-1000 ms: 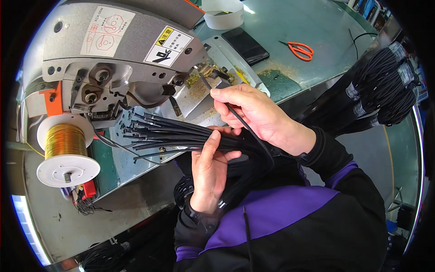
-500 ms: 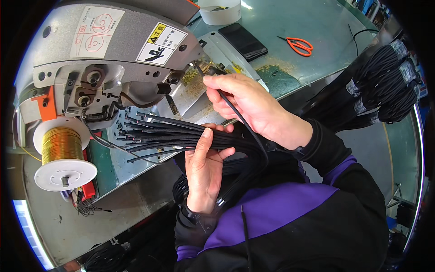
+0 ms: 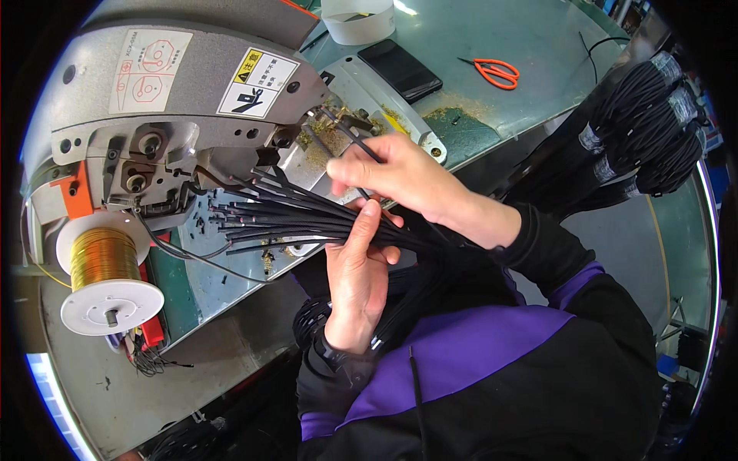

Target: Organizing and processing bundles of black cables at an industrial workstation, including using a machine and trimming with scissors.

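My left hand (image 3: 357,273) is closed around a bundle of thin black cords (image 3: 288,217), whose loose ends fan out to the left beneath the grey machine (image 3: 192,73). Just above the bundle, my right hand (image 3: 415,178) pinches a single black cord (image 3: 350,137). That cord slants up towards the working nose of the machine, by a metal block strewn with brass-coloured scraps. A second dark length runs beside it, past my right fingertips; whether I hold it too I cannot tell. The rest of the bundle trails over my lap.
A spool of brass-coloured wire (image 3: 106,253) hangs at the machine's left. Behind the machine lie a black phone (image 3: 400,71), orange-handled scissors (image 3: 500,74) and a white ring-shaped tub (image 3: 358,24). Tied bundles of black cords (image 3: 646,127) rest at the right.
My right hand has drawn back and down from the machine's nose towards the bundle, still pinching cord. My left hand has shifted slightly right with the bundle. The whole view has moved a little.
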Action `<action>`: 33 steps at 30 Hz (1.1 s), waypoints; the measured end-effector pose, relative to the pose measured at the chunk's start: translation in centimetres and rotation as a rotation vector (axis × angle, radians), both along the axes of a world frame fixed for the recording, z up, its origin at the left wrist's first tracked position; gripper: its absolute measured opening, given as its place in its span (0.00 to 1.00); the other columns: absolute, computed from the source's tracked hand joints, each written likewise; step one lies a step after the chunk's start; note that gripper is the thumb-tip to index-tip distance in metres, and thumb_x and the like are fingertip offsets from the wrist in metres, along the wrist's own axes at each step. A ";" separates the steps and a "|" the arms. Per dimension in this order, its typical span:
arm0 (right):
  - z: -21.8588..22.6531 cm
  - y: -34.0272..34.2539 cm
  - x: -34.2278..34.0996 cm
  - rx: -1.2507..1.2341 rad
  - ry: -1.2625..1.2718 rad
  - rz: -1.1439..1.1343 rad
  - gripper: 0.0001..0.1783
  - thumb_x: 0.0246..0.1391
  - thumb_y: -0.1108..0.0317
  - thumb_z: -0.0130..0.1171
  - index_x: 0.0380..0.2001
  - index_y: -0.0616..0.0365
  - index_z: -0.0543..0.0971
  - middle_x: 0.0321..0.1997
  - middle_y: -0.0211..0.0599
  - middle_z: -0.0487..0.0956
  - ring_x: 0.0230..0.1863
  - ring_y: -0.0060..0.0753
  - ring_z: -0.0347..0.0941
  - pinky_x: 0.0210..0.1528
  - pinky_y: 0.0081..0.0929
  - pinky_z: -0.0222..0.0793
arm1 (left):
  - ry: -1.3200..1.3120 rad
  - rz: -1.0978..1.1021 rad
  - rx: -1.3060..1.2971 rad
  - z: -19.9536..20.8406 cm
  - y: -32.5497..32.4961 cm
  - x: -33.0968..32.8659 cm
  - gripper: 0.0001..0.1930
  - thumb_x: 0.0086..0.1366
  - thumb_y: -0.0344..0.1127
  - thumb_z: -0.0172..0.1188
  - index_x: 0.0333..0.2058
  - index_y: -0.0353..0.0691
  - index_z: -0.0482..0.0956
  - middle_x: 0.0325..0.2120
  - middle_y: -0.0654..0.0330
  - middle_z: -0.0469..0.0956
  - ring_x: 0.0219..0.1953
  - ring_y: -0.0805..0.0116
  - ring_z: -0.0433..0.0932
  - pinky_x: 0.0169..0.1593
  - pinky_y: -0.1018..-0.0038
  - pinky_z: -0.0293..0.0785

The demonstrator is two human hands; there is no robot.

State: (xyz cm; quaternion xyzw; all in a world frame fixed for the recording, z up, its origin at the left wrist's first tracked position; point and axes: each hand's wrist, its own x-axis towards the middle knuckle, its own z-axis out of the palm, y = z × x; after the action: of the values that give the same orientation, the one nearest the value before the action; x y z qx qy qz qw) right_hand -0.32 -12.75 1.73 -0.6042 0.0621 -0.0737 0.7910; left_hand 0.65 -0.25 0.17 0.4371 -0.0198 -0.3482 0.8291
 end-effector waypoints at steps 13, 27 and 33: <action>0.3 -0.8 2.7 0.547 0.092 0.073 0.16 0.50 0.57 0.50 0.19 0.60 0.72 0.11 0.21 0.62 0.12 0.11 0.49 0.15 0.12 0.46 | 0.020 0.098 -0.050 0.6 1.0 -0.2 0.07 0.57 0.32 0.53 0.35 0.39 0.69 0.28 0.60 0.72 0.32 0.68 0.74 0.22 0.82 0.68; 0.7 0.2 -1.2 -0.090 0.043 -0.042 0.19 0.51 0.56 0.49 0.17 0.61 0.73 0.08 0.18 0.59 0.11 0.10 0.49 0.14 0.12 0.46 | -0.006 -0.030 0.044 -0.5 -0.1 -0.2 0.10 0.56 0.35 0.55 0.35 0.38 0.69 0.28 0.61 0.72 0.31 0.71 0.73 0.21 0.82 0.68; 0.8 -0.6 0.2 0.327 0.052 0.097 0.19 0.51 0.56 0.48 0.16 0.60 0.72 0.08 0.19 0.58 0.10 0.11 0.48 0.13 0.12 0.44 | 0.017 0.045 -0.021 -0.2 0.6 0.1 0.10 0.57 0.35 0.55 0.36 0.38 0.69 0.28 0.61 0.72 0.32 0.70 0.74 0.21 0.81 0.69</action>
State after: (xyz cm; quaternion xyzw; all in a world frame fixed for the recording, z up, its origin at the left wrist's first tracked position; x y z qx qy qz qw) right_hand -0.13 -13.31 2.49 -0.4714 0.0643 -0.0088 0.8795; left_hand 0.78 0.32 -0.08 0.4256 -0.0065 -0.3327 0.8415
